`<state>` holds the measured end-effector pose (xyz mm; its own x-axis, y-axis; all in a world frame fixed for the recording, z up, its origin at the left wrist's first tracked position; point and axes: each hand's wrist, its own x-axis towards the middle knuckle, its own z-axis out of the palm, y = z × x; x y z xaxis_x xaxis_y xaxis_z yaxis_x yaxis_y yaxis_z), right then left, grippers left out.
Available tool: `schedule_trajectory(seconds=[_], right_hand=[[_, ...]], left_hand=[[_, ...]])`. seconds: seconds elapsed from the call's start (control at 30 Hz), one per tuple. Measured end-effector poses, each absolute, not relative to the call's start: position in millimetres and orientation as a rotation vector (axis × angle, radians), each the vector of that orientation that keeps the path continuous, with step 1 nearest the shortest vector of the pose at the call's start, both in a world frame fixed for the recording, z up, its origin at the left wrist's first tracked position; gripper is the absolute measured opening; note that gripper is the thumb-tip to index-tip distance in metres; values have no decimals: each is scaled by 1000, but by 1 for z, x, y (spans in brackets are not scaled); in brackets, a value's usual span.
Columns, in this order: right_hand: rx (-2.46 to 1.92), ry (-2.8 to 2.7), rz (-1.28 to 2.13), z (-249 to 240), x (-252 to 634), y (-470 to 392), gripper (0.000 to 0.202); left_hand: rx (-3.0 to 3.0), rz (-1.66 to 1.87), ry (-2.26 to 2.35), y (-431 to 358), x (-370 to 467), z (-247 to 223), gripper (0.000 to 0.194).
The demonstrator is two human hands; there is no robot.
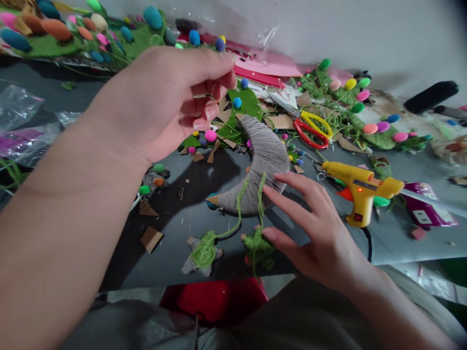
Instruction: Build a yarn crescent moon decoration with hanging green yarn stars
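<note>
A crescent moon wrapped in grey yarn (268,150) lies on the dark table, with bare cardboard showing at its lower left tip. Two green yarn strands (240,201) run from its lower part to a small grey-and-green wrapped star (203,253) and a second green yarn piece (259,249). My right hand (317,228) rests with fingers apart at the moon's lower right, its fingertips at the moon and beside the right strand. Raised above the moon's left side, my left hand (175,92) has curled fingers and the thumb pressed near them; whatever they may hold is hidden.
A yellow glue gun (359,187) with a lit red light stands at the right, before a purple package (426,204). Scissors with red and yellow handles (314,129) lie behind the moon. Green leaves with coloured balls (58,36) and cardboard scraps (151,239) lie around.
</note>
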<state>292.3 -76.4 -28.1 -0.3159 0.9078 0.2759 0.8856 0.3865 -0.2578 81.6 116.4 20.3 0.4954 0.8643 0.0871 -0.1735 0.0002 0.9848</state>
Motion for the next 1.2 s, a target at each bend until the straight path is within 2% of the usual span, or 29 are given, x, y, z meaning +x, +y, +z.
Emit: schedule_trajectory(seconds=[0.2, 0.63, 0.87, 1.03, 1.2], right_hand=[[-1699, -2212, -1, -29, 291, -70, 64], [-1800, -2201, 73, -29, 290, -60, 68], [-1803, -2258, 68, -29, 288, -59, 63], [-1847, -2207, 48, -27, 290, -57, 71], [-1783, -2235, 70, -25, 291, -56, 62]], left_hand=[[1414, 896, 652, 116, 78, 21, 20], [1424, 891, 636, 115, 80, 22, 23], [1441, 881, 629, 115, 79, 20, 21], [1396, 896, 662, 114, 82, 22, 22], [1382, 900, 660, 114, 83, 22, 22]])
